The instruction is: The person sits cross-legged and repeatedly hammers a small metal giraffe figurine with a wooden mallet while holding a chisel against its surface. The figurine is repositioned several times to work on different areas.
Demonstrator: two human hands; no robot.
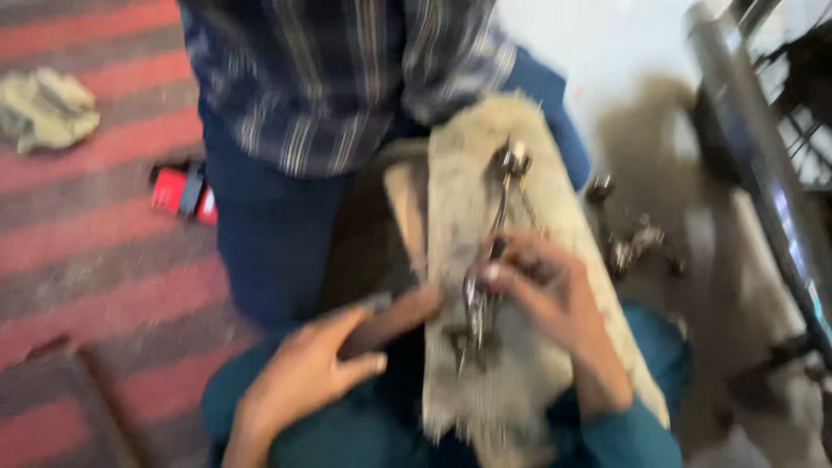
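The frame is blurred by motion. A long metal part [494,251] with a rounded head at its far end lies along a worn, dirty wooden block [468,191] in front of me. My right hand [546,290] is closed on the part near its lower end, pressing it to the block. My left hand [303,373] lies flat to the left of the block with a dark slim object [390,316] under its fingers; whether it grips it is unclear.
Another person in a checked shirt [329,78] and dark blue trousers crouches just beyond the block. A red can [184,192] and a crumpled rag [48,108] lie on the striped red mat at left. Small metal parts [633,243] and a bicycle wheel [780,165] are at right.
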